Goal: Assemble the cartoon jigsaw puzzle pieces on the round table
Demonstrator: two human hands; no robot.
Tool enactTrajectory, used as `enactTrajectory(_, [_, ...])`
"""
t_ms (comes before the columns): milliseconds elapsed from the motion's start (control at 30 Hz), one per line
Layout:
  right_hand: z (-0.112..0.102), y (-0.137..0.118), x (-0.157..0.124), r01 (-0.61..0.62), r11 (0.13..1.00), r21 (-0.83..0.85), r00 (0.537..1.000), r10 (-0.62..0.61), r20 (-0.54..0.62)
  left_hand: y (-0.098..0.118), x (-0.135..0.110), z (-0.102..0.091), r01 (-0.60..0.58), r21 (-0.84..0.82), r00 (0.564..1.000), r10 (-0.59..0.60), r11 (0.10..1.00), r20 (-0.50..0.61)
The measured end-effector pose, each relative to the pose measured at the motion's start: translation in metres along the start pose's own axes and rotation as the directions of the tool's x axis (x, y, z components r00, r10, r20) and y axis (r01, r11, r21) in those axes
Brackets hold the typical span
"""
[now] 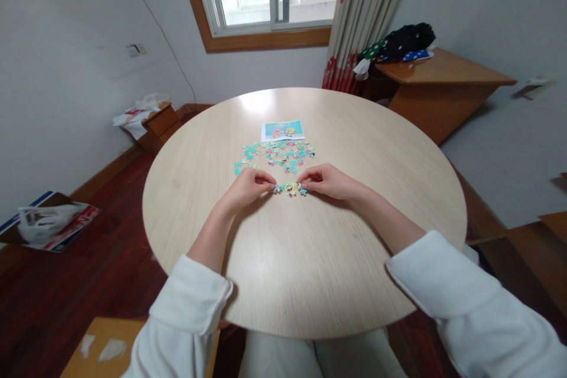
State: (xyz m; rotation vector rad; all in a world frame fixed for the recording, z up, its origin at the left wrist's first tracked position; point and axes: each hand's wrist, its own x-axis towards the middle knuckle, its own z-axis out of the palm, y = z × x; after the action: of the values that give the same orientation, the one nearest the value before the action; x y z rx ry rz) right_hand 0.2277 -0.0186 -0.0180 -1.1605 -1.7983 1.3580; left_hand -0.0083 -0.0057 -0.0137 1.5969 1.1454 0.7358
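Note:
On the round pale wooden table both my hands rest near the middle. My left hand pinches the left end of a small joined cluster of puzzle pieces, yellow and teal. My right hand pinches the right end of the same cluster. Just beyond lie several loose teal and pink puzzle pieces, scattered flat. Behind them a small printed reference picture lies on the table.
A wooden desk with dark bags stands at the back right beside curtains. A low wooden cabinet with papers sits at the left wall. A plastic bag lies on the dark floor at left.

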Motion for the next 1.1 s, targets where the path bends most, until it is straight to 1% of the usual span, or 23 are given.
enactTrajectory(133, [0.0005,0.0006,0.0,-0.002,1.0,-0.006,1.0,0.002,-0.001,-0.0002,-0.0001,-0.0006,-0.01,0.022,1.0,0.01,1.0,0.004])
enactTrajectory(500, [0.0012,-0.0018,-0.0008,-0.024,1.0,-0.003,1.0,0.024,-0.015,0.0014,-0.0003,-0.0001,-0.006,-0.006,1.0,0.006,1.0,0.009])
enactTrajectory(1100, [0.0028,-0.0066,-0.0037,0.004,1.0,-0.031,1.0,-0.005,-0.014,0.001,-0.0006,-0.0005,-0.018,-0.014,1.0,0.018,1.0,0.011])
